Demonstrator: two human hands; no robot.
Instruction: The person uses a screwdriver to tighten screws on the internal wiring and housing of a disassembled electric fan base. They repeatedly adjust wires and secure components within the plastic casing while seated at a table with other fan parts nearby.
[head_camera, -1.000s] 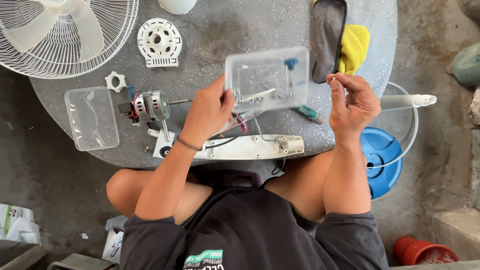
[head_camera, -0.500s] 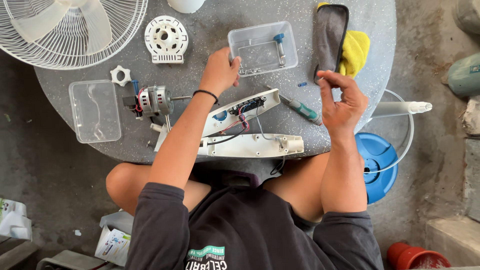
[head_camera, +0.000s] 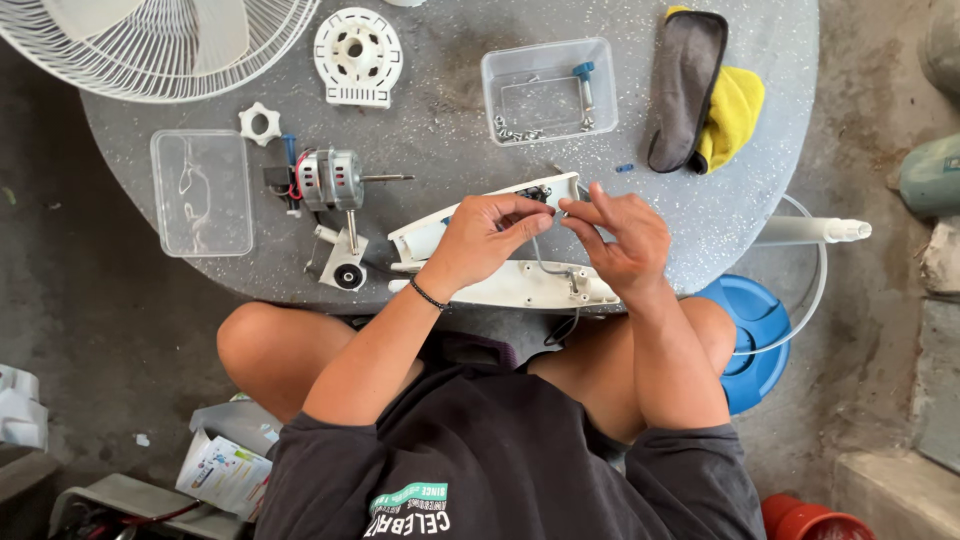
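Far left: my white fan grille (head_camera: 150, 45) lay over the table (head_camera: 450, 120) edge.
Centre back: clear tub (head_camera: 548, 90) held small screws.
Left: empty clear lid (head_camera: 201, 192) sat beside the motor (head_camera: 330, 180).
Right: grey cloth (head_camera: 685, 85) overlapped yellow cloth (head_camera: 735, 115).
Floor: blue base (head_camera: 755, 335).

pkgs: white printed carton (head_camera: 228, 468) w/ blue-green graphics, lower left on floor by knee | white pack (head_camera: 20, 408) at far left edge | no screens/signs
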